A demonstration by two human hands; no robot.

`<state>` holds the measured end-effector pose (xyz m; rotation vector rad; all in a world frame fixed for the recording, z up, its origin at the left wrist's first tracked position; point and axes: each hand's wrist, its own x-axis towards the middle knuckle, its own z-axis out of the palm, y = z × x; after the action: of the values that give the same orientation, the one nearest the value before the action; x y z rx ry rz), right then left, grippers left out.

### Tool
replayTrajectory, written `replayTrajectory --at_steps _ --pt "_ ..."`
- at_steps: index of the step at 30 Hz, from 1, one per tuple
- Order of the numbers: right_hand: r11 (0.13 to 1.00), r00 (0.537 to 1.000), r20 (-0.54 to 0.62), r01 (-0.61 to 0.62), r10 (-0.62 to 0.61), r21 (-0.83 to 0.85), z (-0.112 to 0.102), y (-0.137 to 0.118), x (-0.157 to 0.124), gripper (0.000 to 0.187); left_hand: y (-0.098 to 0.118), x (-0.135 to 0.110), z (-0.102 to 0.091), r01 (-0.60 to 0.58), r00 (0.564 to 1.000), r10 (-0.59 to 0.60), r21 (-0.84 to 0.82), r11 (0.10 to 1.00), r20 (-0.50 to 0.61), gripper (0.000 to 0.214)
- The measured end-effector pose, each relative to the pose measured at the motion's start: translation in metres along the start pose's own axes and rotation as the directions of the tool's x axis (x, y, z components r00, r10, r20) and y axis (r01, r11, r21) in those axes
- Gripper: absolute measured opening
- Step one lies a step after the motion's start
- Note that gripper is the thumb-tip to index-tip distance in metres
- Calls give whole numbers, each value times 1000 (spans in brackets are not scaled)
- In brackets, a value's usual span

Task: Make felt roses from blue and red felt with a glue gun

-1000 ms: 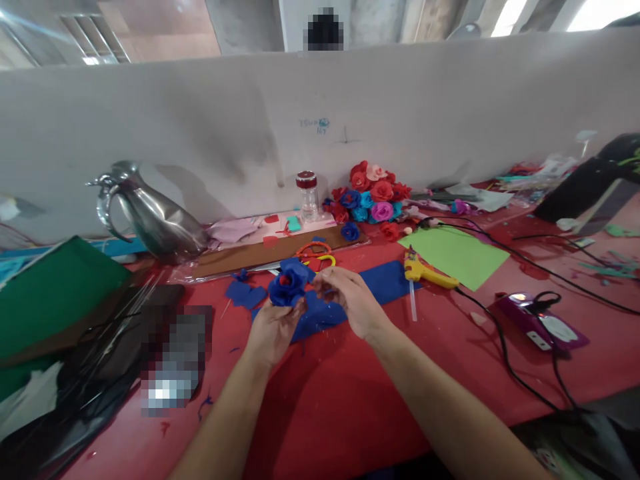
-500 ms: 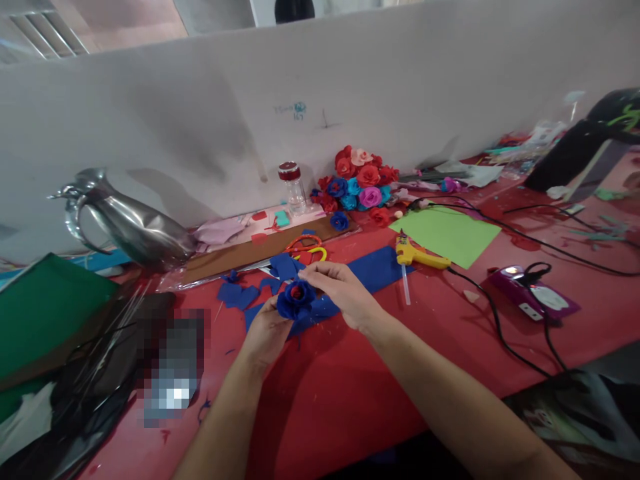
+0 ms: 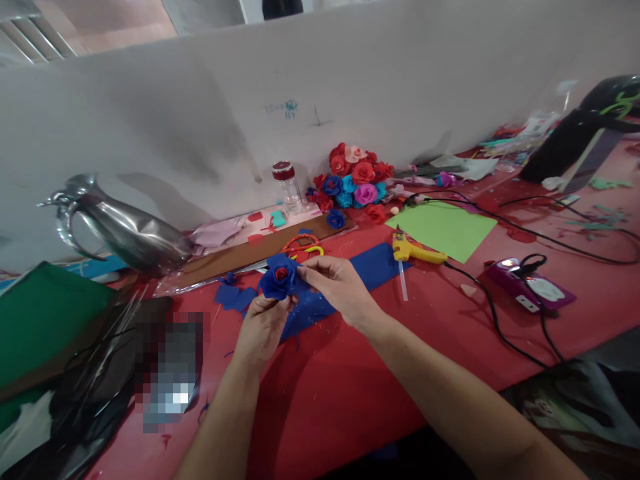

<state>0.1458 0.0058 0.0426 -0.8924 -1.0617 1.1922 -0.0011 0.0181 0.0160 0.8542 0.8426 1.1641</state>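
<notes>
A blue paper rose [image 3: 279,275] with a red centre faces up toward me. My left hand [image 3: 264,327] is closed on its base from below. At the flower's right edge, the fingers of my right hand [image 3: 337,287] are pinched together on an outer petal. Beneath and behind the hands lie a blue paper strip [image 3: 373,267] and cut blue petals [image 3: 235,297]. Scissors with orange and yellow handles [image 3: 306,248] rest just beyond the rose, partly hidden by it. A yellow glue gun [image 3: 417,252] lies to the right of my right hand.
A bunch of paper flowers [image 3: 357,177] and a glass jar [image 3: 290,187] stand by the wall. At left are a steel jug [image 3: 125,223] and a blurred-out object [image 3: 173,367]. Green paper [image 3: 443,230], a purple power strip [image 3: 527,285] and black cables [image 3: 493,317] occupy the right.
The blue rose has risen slightly and moved left, turning more toward me. My right fingers have come down to its right edge. The view has shifted a little.
</notes>
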Motion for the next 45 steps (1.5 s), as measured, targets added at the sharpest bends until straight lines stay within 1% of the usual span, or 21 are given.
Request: replayTrajectory --at_steps 3,7,11,13,16,18,21,24,25,27,30,32,34,36,38,40,42,45 --pt "1000 1000 -5 -3 3 -5 0 0 0 13 -1 2 2 -46 999 46 21 999 -13 16" --pt "1000 999 -28 -18 18 9 0 2 0 12 -2 3 2 -156 988 155 109 982 13 16" --pt "999 998 -68 -1 -2 -36 0 3 0 10 -4 5 -6 -251 968 249 213 944 37 12" --pt "997 996 -91 16 -23 -70 0 1 -1 11 -5 6 -10 -284 958 282 236 929 44 10" --pt "996 993 -111 17 -27 -92 -1 -2 -2 13 -5 8 -16 -309 951 304 244 919 61 11" --pt "995 994 -111 3 -14 -103 -1 -4 -2 19 -6 8 -18 -321 947 315 276 906 66 12" --pt "989 998 -68 -20 9 -148 0 -2 -1 27 -7 8 -18 -327 944 320 346 879 79 12" --pt "988 999 -31 4 -8 -154 1 2 0 22 -6 7 -17 -335 942 316 406 850 117 12" --pt "989 999 -41 14 -20 -145 1 2 0 20 -6 7 -16 -339 940 317 419 842 123 12" --pt "992 994 -99 29 -42 -122 -1 0 0 19 -5 8 -16 -338 940 323 421 841 111 12" --pt "996 973 -222 42 -59 -83 -6 -5 2 22 -8 11 -17 -316 945 323 379 870 47 11" --pt "997 964 -262 38 -52 -62 -8 -6 3 24 -10 14 -18 -291 951 310 342 893 1 12" --pt "998 976 -218 8 -22 -64 -8 -4 5 29 -11 15 -17 -270 955 296 319 908 -33 14" --pt "995 994 -99 -48 39 -92 -6 0 4 34 -12 15 -16 -264 955 292 313 912 -46 14" --pt "988 996 19 -87 90 -124 -1 5 2 34 -12 14 -14 -266 955 294 318 910 -42 13" --pt "987 992 81 -81 93 -135 4 7 -1 31 -12 14 -13 -273 952 302 315 909 -46 12" --pt "991 995 78 -48 59 -127 7 6 -4 28 -12 14 -13 -277 950 305 281 919 -64 8" --pt "992 1000 -10 -8 6 -129 4 4 -5 30 -13 18 -14 -289 945 311 192 938 -98 6"
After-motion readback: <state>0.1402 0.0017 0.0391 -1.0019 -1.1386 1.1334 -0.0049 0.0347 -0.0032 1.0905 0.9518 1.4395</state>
